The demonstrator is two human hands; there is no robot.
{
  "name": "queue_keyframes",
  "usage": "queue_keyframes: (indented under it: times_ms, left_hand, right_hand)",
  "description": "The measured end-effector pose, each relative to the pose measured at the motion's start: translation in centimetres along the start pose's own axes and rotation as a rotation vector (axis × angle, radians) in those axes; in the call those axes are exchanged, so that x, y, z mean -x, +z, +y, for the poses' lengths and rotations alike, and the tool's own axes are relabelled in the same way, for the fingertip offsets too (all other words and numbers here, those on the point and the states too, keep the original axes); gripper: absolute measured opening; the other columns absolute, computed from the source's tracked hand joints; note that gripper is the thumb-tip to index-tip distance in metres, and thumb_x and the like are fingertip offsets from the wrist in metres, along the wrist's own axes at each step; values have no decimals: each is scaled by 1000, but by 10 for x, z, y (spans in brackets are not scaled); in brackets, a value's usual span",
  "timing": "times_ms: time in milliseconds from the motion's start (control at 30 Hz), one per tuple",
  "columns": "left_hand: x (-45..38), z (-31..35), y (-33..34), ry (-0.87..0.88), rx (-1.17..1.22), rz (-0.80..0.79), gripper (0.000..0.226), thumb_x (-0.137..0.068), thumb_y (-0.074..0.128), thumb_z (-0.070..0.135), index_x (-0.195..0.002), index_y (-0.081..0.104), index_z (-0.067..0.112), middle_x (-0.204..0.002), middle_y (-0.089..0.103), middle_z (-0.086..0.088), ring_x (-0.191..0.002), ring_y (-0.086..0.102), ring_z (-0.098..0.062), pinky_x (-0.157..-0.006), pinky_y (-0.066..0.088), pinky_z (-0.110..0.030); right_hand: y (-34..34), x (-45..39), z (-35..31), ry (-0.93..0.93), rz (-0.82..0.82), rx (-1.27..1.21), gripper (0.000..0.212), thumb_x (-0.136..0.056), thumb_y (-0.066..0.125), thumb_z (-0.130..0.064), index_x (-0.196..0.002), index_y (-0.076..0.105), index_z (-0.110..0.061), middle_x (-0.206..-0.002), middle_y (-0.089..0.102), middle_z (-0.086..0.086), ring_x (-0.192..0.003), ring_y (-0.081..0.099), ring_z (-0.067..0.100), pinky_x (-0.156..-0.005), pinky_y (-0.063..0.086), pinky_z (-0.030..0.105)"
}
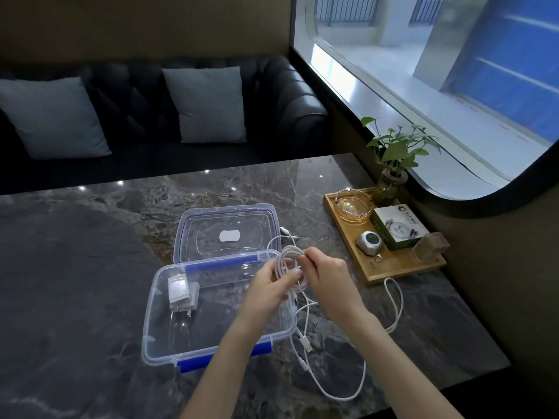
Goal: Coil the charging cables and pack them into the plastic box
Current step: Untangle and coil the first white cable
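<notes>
so: coil in hand, box just to the left

reading across from the left, the plastic box (169,337) sits open on the marble table (75,267), with a white charger plug (180,293) lying in its left half. the clear lid (227,234) lies flat behind it, off the box.

next comes my left hand (267,285), over the right end of the box. its fingers are clenched around a bundle of white cable (286,261), several loops stacked and standing roughly upright between the two hands. my right hand (326,276) is just beside it, fingertips pinched on the top of the same loops, so both hands are grasping the coil.

below the hands the loose tail (348,396) drops past the box's right wall and sweeps out in a long curve over the table toward the right, with a plug end (307,346) lying near the box corner. a second slack loop (396,300) lies by the wooden tray (399,267) further right.

what matters, i judge: the uncoiled length runs down and to the right, on the right hand's side, while the box opening lies down and left of the coil, nearest the left hand. more winding looks needed before packing.
</notes>
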State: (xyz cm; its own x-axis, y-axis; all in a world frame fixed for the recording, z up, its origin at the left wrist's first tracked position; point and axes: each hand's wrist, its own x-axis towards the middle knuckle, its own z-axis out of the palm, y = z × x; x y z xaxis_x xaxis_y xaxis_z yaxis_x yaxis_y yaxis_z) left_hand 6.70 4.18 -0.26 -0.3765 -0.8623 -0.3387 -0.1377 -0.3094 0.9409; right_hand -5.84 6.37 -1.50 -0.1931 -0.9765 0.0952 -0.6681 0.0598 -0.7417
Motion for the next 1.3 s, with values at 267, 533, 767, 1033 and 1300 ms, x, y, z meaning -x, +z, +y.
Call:
queue_keyframes:
  times_ms: [267, 533, 767, 1033, 1300]
  left_hand:
    - [4, -5, -6, 88, 246, 27, 25, -91, 48, 22, -95, 67, 6, -60, 57, 3, -54, 52, -7, -54, 46, -17]
    - [1, -3, -16, 25, 249, 22, 27, -94, 44, 16, -83, 66, 5, -49, 52, 5, -39, 46, -2, -40, 41, -14]
    - [6, -7, -20, 43, 234, -75, 27, -93, 45, 18, -77, 64, 7, -47, 50, 5, -37, 40, -3, -35, 35, -13]
    - [4, -12, -16, 134, -254, 34, 25, -94, 46, 21, -78, 64, 16, -58, 53, 5, -47, 43, -2, -47, 36, -16]
    - [8, -22, 3, 258, -227, 291, 27, -93, 46, 25, -76, 62, 13, -59, 56, 4, -47, 44, -2, -45, 34, -15]
  right_hand:
    - [-4, -2, -1, -2, -69, -117, 22, -94, 50, -24, -88, 62, -7, -69, 64, 10, -57, 56, 25, -51, 45, 29]
    - [-22, -4, 0, 134, -359, -401, 31, -94, 49, -30, -75, 64, -10, -58, 50, 5, -50, 40, 16, -46, 31, 25]
    - [-43, -16, 1, 334, -434, -422, 19, -90, 50, -10, -81, 66, -5, -55, 49, 1, -47, 39, 8, -44, 29, 17]
    - [-55, -32, -13, 245, -247, -130, 16, -82, 66, -25, -75, 73, -13, -63, 60, 6, -55, 47, 7, -52, 36, 21]
    - [-44, -24, -32, 481, -318, -517, 14, -86, 59, -10, -87, 74, -10, -63, 66, 0, -51, 53, 5, -45, 39, 15]
